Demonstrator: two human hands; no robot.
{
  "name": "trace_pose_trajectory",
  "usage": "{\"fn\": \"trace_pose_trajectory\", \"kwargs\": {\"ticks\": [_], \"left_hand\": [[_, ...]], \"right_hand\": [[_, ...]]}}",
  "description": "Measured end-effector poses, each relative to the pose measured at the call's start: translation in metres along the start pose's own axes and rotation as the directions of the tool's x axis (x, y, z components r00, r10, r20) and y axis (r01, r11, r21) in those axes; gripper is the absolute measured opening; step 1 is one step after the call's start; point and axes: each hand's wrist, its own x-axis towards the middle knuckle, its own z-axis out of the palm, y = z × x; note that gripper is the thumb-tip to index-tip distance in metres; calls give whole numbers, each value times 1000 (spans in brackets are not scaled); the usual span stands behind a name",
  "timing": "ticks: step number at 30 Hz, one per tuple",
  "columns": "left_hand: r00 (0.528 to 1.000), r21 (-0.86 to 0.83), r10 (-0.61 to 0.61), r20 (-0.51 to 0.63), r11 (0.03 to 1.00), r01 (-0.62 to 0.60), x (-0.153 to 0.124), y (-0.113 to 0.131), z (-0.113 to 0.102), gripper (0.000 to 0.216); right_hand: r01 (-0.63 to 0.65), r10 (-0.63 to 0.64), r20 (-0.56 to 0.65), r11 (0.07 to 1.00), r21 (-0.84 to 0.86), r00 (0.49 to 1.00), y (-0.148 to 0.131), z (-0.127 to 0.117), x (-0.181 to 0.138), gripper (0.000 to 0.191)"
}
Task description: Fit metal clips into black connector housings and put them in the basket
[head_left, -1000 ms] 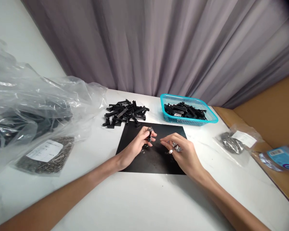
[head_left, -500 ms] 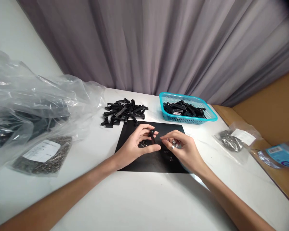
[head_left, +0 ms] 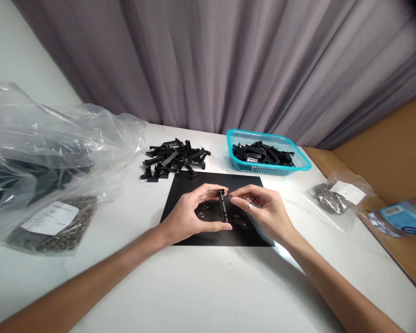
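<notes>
Above a black mat (head_left: 194,236), my left hand (head_left: 190,212) grips a long narrow black plastic part (head_left: 223,206) by its ends, between thumb and fingers. The part stands nearly upright, its channelled side in view. Close to its right, my right hand (head_left: 265,208) is closed in a pinch on a tiny metal piece (head_left: 230,197), too small to make out well. More shiny metal pieces show within the curled fingers of that hand. Small bent wire pieces (head_left: 244,226) lie on the mat below, and others (head_left: 201,213) lie behind my left hand.
A pile of black plastic parts (head_left: 173,159) lies beyond the mat. Behind and right stands a blue basket (head_left: 303,163) holding similar parts. Bags of metal pieces lie left (head_left: 79,231) and right (head_left: 329,199). Large clear plastic bags (head_left: 100,134) and a blue-labelled package (head_left: 402,217) flank the table.
The black part in my left hand has turned, so its long channelled side now shows. My right hand has shifted slightly, its fingertips now pinching beside the part.
</notes>
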Motion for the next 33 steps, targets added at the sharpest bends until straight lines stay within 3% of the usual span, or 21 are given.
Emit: {"fn": "trace_pose_trajectory", "kwargs": {"ticks": [12, 26, 33], "left_hand": [[999, 143, 37, 20, 989, -40, -4, -2, 2, 73], [999, 164, 46, 27, 985, -49, -3, 0, 2, 70], [999, 175, 36, 18, 984, -38, -3, -1, 3, 71]], "right_hand": [[64, -59, 82, 996, -62, 995, -4, -3, -1, 16], [40, -37, 44, 997, -71, 998, -7, 1, -3, 10], [109, -103, 56, 988, -111, 993, -7, 1, -4, 11]]}}
